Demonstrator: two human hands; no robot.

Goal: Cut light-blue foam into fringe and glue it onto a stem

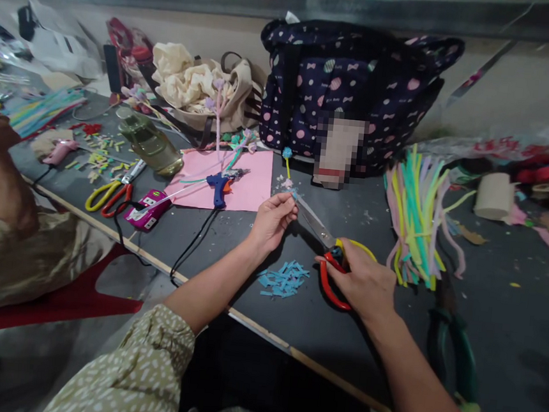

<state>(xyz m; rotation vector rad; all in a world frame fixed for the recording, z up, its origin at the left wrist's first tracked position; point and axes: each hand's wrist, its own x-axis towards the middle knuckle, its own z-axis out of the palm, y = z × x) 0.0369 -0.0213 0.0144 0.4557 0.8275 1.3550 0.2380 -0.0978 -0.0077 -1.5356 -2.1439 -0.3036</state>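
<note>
Pinches a small light-blue scrap (295, 195) between the fingertips of the left hand (276, 216), with the other fingers curled. Grips large scissors with straight metal blades and red and yellow loops (316, 224) in the right hand (367, 278), with fingers wrapped about the loops. Aligns the scissors' long axis from between 4 and 5 o'clock, at the loops, to between 10 and 11, with tips right beside the scrap. Cannot tell whether blade and scrap touch. Keeps the left hand nearer the scrap.

Has at 6 o'clock from the scrap a loose heap of short, flat blue snippets (283, 278), on a smooth dark-grey worktop (522, 343). At 1 o'clock from the right hand, shows a bundle of fuzzy-looking yellow, green and lilac strips (417, 218). Between 9 and 10 o'clock from the left hand, shows a blue plastic glue gun (219, 188) on a flat pink sheet (252, 178).
</note>
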